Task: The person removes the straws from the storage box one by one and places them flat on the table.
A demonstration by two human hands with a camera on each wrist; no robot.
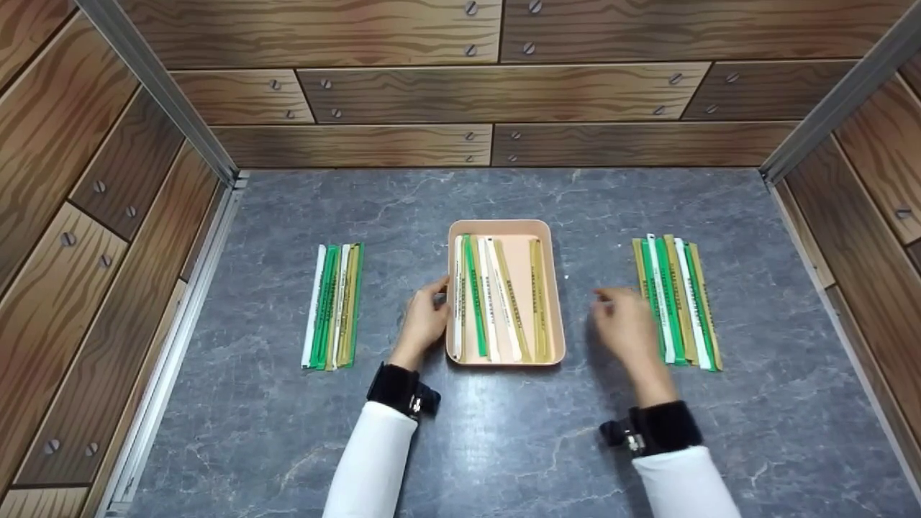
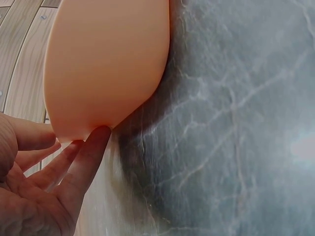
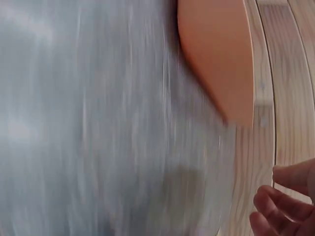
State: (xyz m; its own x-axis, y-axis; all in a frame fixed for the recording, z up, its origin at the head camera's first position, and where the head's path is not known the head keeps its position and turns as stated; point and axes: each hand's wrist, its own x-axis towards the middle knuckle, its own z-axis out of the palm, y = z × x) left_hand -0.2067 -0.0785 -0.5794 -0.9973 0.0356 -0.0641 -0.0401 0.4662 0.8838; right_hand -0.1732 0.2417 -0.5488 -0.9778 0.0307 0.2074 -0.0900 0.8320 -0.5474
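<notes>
A shallow peach-coloured tray [image 1: 519, 270] lies between my hands, with slim printed sticks or sachets [image 1: 475, 295] in white, green and tan lying lengthwise in it. My left hand [image 1: 421, 320] is at the tray's left side. In the left wrist view its fingers [image 2: 96, 155] are fairly straight and touch the tray's outer wall [image 2: 108, 59]. To the right, apart from the tray, hovers my right hand [image 1: 624, 320], a little blurred. Its fingers [image 3: 285, 206] are loosely curled and hold nothing that I can see. The right hand partly overlaps the right-hand row of sticks [image 1: 673, 295].
Another row of white, green and tan sticks [image 1: 334, 306] lies on the left part of the grey marbled table [image 1: 504, 439]. Wood-patterned panels [image 1: 496, 93] stand behind it and at both sides, with metal frame posts [image 1: 162, 90] at the corners.
</notes>
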